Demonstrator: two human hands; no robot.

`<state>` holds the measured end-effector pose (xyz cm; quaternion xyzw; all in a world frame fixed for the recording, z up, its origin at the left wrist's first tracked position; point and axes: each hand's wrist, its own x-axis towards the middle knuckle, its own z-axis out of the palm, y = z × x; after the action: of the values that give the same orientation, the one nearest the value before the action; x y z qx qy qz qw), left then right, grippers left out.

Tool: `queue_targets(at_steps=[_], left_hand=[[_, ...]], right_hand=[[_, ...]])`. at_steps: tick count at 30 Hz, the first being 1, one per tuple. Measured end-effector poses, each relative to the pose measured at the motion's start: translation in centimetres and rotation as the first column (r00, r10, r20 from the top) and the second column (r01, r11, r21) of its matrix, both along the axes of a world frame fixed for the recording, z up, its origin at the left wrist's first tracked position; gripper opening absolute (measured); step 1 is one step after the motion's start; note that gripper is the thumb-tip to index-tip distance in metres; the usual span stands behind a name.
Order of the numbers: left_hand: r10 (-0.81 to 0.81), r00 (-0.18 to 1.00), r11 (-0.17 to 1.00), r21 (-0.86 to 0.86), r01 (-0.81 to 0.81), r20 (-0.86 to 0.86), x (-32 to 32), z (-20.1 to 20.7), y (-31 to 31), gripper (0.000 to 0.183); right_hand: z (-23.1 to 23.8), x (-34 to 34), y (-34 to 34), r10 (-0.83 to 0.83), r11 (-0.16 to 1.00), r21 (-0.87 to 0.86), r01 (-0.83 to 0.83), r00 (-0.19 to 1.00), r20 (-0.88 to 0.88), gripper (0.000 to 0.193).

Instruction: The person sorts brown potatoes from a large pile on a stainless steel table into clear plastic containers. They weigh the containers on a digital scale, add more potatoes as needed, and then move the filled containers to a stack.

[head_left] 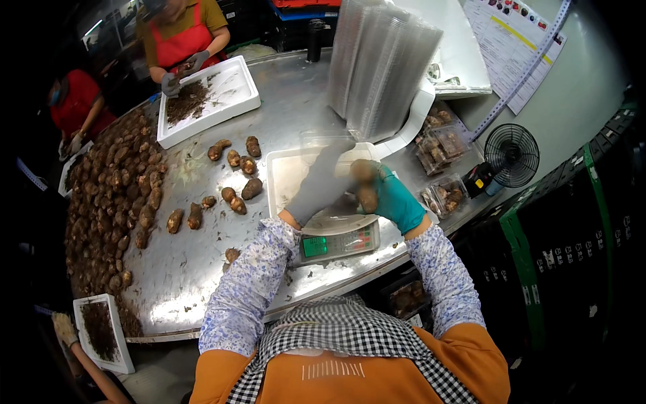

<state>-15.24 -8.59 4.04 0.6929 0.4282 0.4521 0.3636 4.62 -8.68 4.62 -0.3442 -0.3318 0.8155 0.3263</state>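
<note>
My left hand (321, 182), in a grey glove, is over the white tray (279, 172) of a weighing scale (341, 244). Motion smears its fingers, so I cannot tell whether they hold anything. At the right side of the same tray, my right hand (398, 202) in a teal glove curls against brown taro corms (367, 197), gripping them. What lies beneath both hands is partly hidden and blurred. A green display glows on the scale's front. Left of the tray, several loose taro corms (252, 188) are scattered on the metal table (195, 262).
A big taro heap (114, 182) covers the table's left. Tall stacks of clear plastic boxes (380, 67) stand behind the scale. Filled boxes (444, 195) and a black fan (511, 155) are at right. A co-worker in a red apron (178, 40) works over a white foam tray (235, 94).
</note>
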Motion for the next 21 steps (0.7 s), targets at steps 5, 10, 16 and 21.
queue_targets(at_steps=[5,10,16,21], left_hand=[[-0.242,0.968,0.929,-0.271,0.252,0.069,-1.4,1.5,-0.2,0.064],[-0.140,0.752,0.860,-0.297,0.415,0.644,-3.7,0.5,-2.3,0.071],[-0.181,0.615,0.826,-0.221,0.519,0.768,-4.8,0.6,-5.2,0.076],[-0.096,0.523,0.819,-0.232,0.526,0.847,-5.9,-0.3,-7.2,0.068]], right_hand=[[1.8,-1.6,-0.2,0.045,0.988,0.134,-0.072,0.979,0.197,0.054],[1.0,-0.8,0.3,-0.109,0.939,0.339,-0.048,0.897,0.429,0.058],[0.4,-1.5,-0.6,-0.391,0.745,0.666,-0.026,0.792,0.469,0.041],[1.9,-1.8,1.5,-0.526,0.595,0.803,0.032,0.771,0.359,0.024]])
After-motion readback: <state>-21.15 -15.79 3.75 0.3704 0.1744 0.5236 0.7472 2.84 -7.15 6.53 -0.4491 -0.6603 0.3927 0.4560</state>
